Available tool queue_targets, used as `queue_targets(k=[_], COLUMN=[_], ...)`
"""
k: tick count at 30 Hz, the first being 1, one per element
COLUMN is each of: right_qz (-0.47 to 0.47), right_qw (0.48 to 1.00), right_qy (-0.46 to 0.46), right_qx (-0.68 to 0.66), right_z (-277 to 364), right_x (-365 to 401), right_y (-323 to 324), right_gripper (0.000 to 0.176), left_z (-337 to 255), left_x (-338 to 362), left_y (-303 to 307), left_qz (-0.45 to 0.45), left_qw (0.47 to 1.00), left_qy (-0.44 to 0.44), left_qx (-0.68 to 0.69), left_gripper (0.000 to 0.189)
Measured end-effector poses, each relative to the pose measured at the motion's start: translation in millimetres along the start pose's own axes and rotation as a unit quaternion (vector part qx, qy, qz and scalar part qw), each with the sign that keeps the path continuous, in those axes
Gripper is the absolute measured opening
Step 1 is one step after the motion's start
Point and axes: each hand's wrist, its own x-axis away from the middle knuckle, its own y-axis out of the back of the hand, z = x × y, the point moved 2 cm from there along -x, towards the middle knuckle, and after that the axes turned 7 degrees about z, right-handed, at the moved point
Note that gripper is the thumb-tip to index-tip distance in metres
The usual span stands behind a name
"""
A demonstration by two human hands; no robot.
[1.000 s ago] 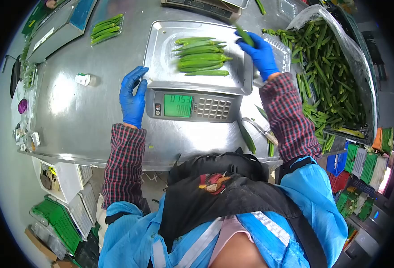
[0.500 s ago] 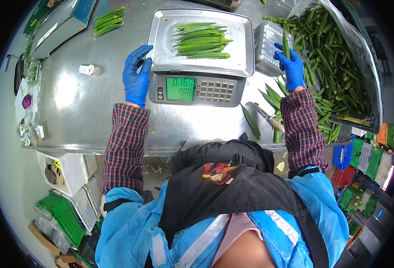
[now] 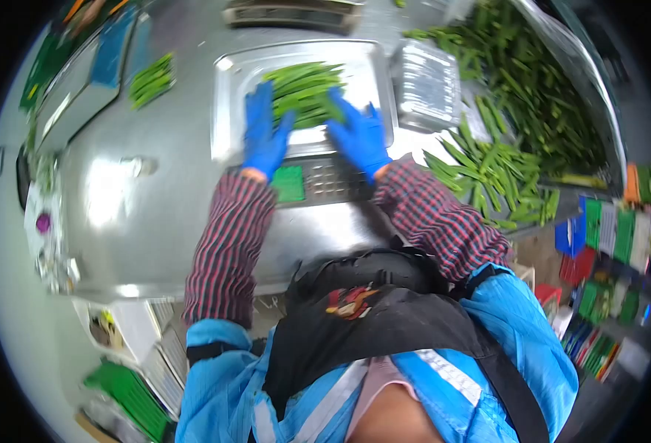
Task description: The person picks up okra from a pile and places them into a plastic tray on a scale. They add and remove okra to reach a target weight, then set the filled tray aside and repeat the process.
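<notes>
Reaching over the scale's green display (image 3: 290, 183), I place both blue-gloved hands on the steel weighing tray (image 3: 225, 96). My left hand (image 3: 266, 133) lies at the left edge of the okra pile (image 3: 303, 85), fingers stretched out and apart, clamped on nothing. My right hand (image 3: 358, 136) touches the pile's right edge, fingers likewise extended. The pile lies mid-tray between both hands. Motion blur hides finer contact. Farther right sit a clear plastic container (image 3: 425, 81) and loose okra (image 3: 495, 173).

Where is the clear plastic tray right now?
In the head view, the clear plastic tray lies on the steel table just right of the scale pan, with the okra heap on its far side.
</notes>
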Motion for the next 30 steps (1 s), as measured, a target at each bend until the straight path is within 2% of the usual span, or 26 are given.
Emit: queue_targets(k=[1,3,5,6,9,10,12,13,14,15,16,17,18,20,22,23,24,25,27,28,29,30], right_qz=[0.044,-0.020,-0.073,-0.072,-0.111,-0.116,-0.107,-0.137,-0.157,-0.158,-0.205,-0.244,-0.296,-0.313,-0.319,-0.315,-0.295,-0.293,-0.229,-0.160,-0.157,-0.091], right_qw=[0.997,0.999,0.996,0.996,0.986,0.986,0.973,0.953,0.945,0.937,0.961,0.881,0.888,0.874,0.864,0.856,0.806,0.808,0.920,0.951,0.952,0.948], right_qy=[-0.053,-0.011,-0.013,-0.003,0.044,0.037,-0.026,-0.060,-0.131,-0.193,-0.171,-0.304,-0.324,-0.366,-0.389,-0.367,-0.325,-0.325,-0.187,-0.217,-0.216,-0.242], right_qx=[-0.020,0.041,0.059,0.048,-0.115,-0.112,-0.204,-0.262,-0.257,-0.244,-0.067,-0.267,-0.140,-0.063,-0.041,0.183,0.397,0.394,0.259,0.153,0.148,0.184], right_z=[8.1,7.3,13.1,16.5,7.0,-0.9,-18.7,-30.5,-53.9,-79.3,-131.8,-127.4,-183.8,-259.2,-268.3,-256.8,-241.8,-233.9,-220.1,-235.3,-236.4,-237.9], right_x=[0.9,3.4,6.1,7.5,13.0,19.6,43.7,59.7,76.5,93.1,116.7,126.1,149.9,188.3,196.4,192.7,184.5,177.1,158.6,155.7,153.5,149.3], right_y=[1.8,5.8,14.3,26.1,35.9,43.2,64.6,81.9,96.4,118.0,122.8,162.0,168.6,197.0,208.0,217.2,224.4,225.7,211.7,193.8,183.5,174.2], right_gripper=[0.060,0.060,0.051,0.044,0.037,0.037,0.034,0.034,0.034,0.034,0.033,0.037,0.042,0.042,0.041,0.040,0.038,0.038,0.038,0.038,0.038,0.038], left_z=[2.9,-4.9,-18.6,-28.8,-52.7,-53.2,-53.7,-53.3,-53.0,-50.8,-47.9,-47.1,-49.3,-51.9,-57.5,-64.9,-69.8,-70.9,-71.3,-72.1,-73.0,-72.6], left_x=[0.2,-2.4,-8.9,-16.1,-35.4,-39.5,-43.8,-45.5,-46.6,-46.8,-45.1,-43.8,-44.6,-44.8,-47.1,-48.5,-49.8,-49.6,-47.6,-45.8,-45.0,-43.3], left_y=[-0.8,9.6,18.0,17.1,13.0,6.2,0.8,1.3,1.2,1.3,2.3,2.3,2.9,2.0,1.5,3.0,3.9,3.9,7.9,9.7,11.3,13.5], left_qz=[0.012,0.030,0.002,0.016,0.051,0.079,0.111,0.146,0.179,0.184,0.183,0.181,0.187,0.180,0.172,0.160,0.147,0.148,0.118,0.121,0.109,0.096], left_qw=[1.000,0.999,0.990,0.987,0.978,0.979,0.977,0.969,0.959,0.957,0.957,0.958,0.957,0.958,0.960,0.966,0.971,0.971,0.981,0.981,0.982,0.984], left_qy=[-0.003,-0.030,-0.098,-0.113,-0.146,-0.150,-0.158,-0.165,-0.173,-0.178,-0.183,-0.185,-0.184,-0.180,-0.177,-0.176,-0.174,-0.172,-0.153,-0.149,-0.147,-0.144], left_qx=[0.016,-0.008,-0.097,-0.112,-0.138,-0.117,-0.096,-0.116,-0.136,-0.136,-0.128,-0.122,-0.128,-0.130,-0.132,-0.102,-0.071,-0.074,-0.025,-0.030,-0.041,-0.050], left_gripper=[0.066,0.067,0.068,0.068,0.070,0.068,0.067,0.064,0.062,0.062,0.060,0.058,0.055,0.056,0.056,0.056,0.055,0.055,0.053,0.053,0.051,0.050])
